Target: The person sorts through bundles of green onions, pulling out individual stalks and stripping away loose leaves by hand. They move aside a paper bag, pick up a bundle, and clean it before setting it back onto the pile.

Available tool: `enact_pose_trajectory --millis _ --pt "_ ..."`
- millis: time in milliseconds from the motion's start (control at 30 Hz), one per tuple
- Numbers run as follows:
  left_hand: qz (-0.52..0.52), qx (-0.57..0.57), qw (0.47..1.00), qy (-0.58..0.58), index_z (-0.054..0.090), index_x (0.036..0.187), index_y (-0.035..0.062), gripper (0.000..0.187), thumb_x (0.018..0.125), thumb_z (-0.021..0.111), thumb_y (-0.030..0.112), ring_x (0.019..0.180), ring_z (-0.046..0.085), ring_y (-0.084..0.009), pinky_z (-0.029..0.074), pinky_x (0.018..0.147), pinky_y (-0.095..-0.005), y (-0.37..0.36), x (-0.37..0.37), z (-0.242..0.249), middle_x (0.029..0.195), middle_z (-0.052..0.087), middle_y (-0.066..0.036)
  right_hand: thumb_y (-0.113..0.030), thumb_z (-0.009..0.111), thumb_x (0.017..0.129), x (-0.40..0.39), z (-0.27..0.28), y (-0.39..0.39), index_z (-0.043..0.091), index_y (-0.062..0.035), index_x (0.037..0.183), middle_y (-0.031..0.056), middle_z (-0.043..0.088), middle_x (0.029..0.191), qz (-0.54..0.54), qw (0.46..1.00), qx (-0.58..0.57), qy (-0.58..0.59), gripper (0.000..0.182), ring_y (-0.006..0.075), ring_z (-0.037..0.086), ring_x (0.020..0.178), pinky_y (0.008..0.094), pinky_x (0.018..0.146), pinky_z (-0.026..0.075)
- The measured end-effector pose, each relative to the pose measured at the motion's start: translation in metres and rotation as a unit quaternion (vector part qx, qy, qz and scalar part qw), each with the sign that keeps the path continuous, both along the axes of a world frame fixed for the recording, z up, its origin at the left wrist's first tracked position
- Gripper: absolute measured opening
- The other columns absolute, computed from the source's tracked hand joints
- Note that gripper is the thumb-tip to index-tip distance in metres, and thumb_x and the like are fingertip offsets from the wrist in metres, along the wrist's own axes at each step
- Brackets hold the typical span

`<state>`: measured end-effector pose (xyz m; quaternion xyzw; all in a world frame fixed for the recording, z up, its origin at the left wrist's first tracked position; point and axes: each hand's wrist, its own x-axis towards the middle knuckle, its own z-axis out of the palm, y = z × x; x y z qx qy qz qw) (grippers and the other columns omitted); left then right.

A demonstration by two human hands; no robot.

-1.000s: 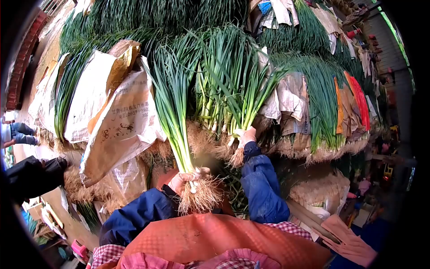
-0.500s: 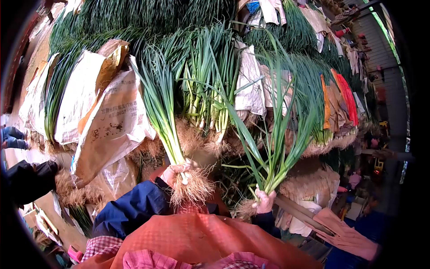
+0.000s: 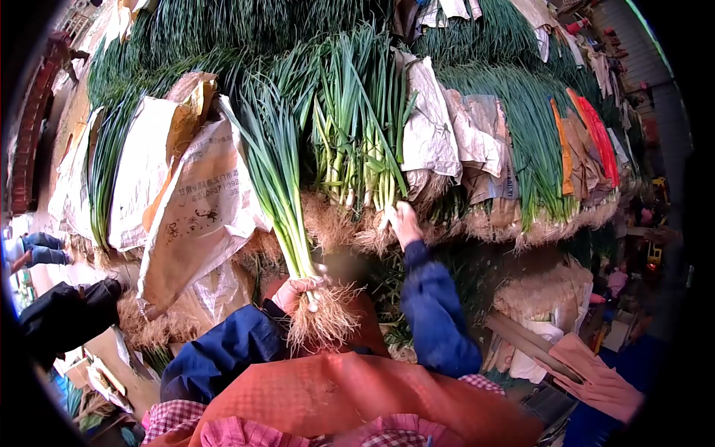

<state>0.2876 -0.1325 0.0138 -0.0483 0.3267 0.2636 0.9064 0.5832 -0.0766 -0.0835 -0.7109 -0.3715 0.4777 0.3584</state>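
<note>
A bunch of green onions (image 3: 296, 231) leans away from me, long leaves toward the pile and a tuft of pale roots at the near end. My left hand (image 3: 292, 293) is closed around its white lower stalks, just above the roots. Farther forward, my right hand (image 3: 406, 225) is at the near edge of a loose heap of green onions (image 3: 361, 141). Its fingers are pinched on the white base of a green onion there; exactly how many stalks they hold is hard to see.
Dense rows of green onions (image 3: 246, 26) fill the back. Printed paper sacks (image 3: 201, 201) lie at left, white sacks (image 3: 432, 127) right of the heap. A wooden handle (image 3: 514, 335) and a pink glove (image 3: 592, 376) are at lower right. A dark-sleeved arm (image 3: 71, 316) shows at left.
My right hand has moved up and left to the heap; the long-leaved green onions it held at lower right are gone from it. My left hand keeps its bunch, nearly still.
</note>
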Motion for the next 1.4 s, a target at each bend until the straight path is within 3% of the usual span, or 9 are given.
enact_pose_trajectory --millis 67,400,500,767,967,1033,1133,1300,1400 --pt "0.010 -0.004 1.000 0.021 0.047 0.104 0.0027 0.035 0.071 0.059 0.001 0.078 0.059 -0.0188 0.052 0.059 -0.0284 0.001 -0.001 0.011 0.098 0.057 -0.015 -0.007 0.056 0.077 -0.011 0.029 0.061 0.049 0.0037 0.090 0.0119 0.058 0.078 0.047 0.968 -0.161 -0.186 0.017 0.0201 0.055 0.069 0.0339 0.058 0.045" --pt "-0.046 -0.016 0.999 -0.011 0.052 0.096 0.0015 0.025 0.072 0.055 -0.005 0.065 0.059 -0.0170 0.053 0.055 -0.0292 0.005 0.009 0.040 0.086 0.058 -0.010 -0.013 0.056 0.080 -0.122 0.111 -0.023 0.051 0.0022 0.084 0.0042 0.052 0.072 0.109 0.980 -0.008 0.165 0.016 0.0110 0.050 0.061 0.0224 0.049 0.041" --pt "-0.036 0.022 0.999 0.034 0.052 0.094 0.0022 0.021 0.074 0.054 -0.002 0.060 0.057 -0.0134 0.049 0.044 -0.0231 -0.006 0.019 0.026 0.093 0.058 -0.012 -0.021 0.050 0.085 -0.106 0.075 0.018 0.052 0.0022 0.089 0.0081 0.058 0.070 -0.111 0.944 -0.040 0.307 0.024 0.0156 0.051 0.055 0.0240 0.050 0.043" --pt "0.024 -0.029 0.998 -0.045 0.050 0.099 -0.0006 0.035 0.065 0.057 -0.001 0.070 0.056 -0.0191 0.051 0.067 -0.0338 0.002 0.024 0.027 0.082 0.054 -0.010 -0.026 0.040 0.089 -0.103 0.084 -0.098 0.054 -0.0082 0.073 0.0032 0.052 0.056 0.194 0.886 0.019 -0.422 0.028 0.0148 0.045 0.043 0.0288 0.045 0.040" --pt "-0.006 0.041 0.999 0.027 0.051 0.098 0.0007 0.031 0.068 0.056 -0.001 0.064 0.055 -0.0130 0.048 0.044 -0.0217 -0.005 0.024 0.025 0.085 0.054 -0.009 -0.018 0.039 0.088 -0.089 0.072 0.010 0.051 -0.0023 0.082 -0.0018 0.047 0.064 0.008 0.994 0.090 0.066 0.021 0.0055 0.039 0.047 0.0182 0.039 0.032" --pt "-0.024 0.014 0.999 0.038 0.051 0.099 0.0011 0.031 0.068 0.055 -0.003 0.065 0.056 -0.0139 0.050 0.049 -0.0234 0.001 0.020 0.028 0.085 0.055 -0.010 -0.018 0.038 0.088 -0.095 0.019 -0.008 0.053 -0.0012 0.083 -0.0008 0.046 0.059 -0.161 0.874 -0.016 0.458 0.023 0.0074 0.040 0.045 0.0207 0.037 0.032" --pt "-0.005 0.025 1.000 0.007 0.049 0.104 -0.0032 0.033 0.071 0.052 -0.003 0.065 0.057 -0.0151 0.050 0.055 -0.0256 -0.001 0.021 0.002 0.086 0.057 -0.010 -0.014 0.042 0.087 -0.088 0.067 -0.079 0.059 -0.0033 0.074 0.0002 0.052 0.057 0.023 0.987 0.098 -0.125 0.024 0.0083 0.040 0.043 0.0226 0.037 0.034" --pt "0.010 0.040 0.999 0.008 0.048 0.105 -0.0039 0.033 0.072 0.051 -0.004 0.066 0.057 -0.0171 0.051 0.053 -0.0281 0.004 0.030 0.014 0.086 0.056 -0.011 -0.020 0.056 0.081 -0.054 0.132 -0.143 0.061 -0.0057 0.084 0.0141 0.060 0.074 0.136 0.934 0.064 -0.324 0.015 0.0294 0.059 0.068 0.0341 0.058 0.046" --pt "0.024 0.020 0.999 -0.009 0.045 0.110 -0.0019 0.037 0.073 0.049 -0.005 0.069 0.060 -0.0225 0.055 0.049 -0.0319 -0.005 0.021 -0.027 0.088 0.055 -0.016 -0.018 0.055 0.080 -0.010 0.103 -0.168 0.061 -0.0056 0.087 0.0118 0.061 0.076 0.267 0.842 -0.312 -0.350 0.015 0.0239 0.060 0.067 0.0338 0.062 0.047"
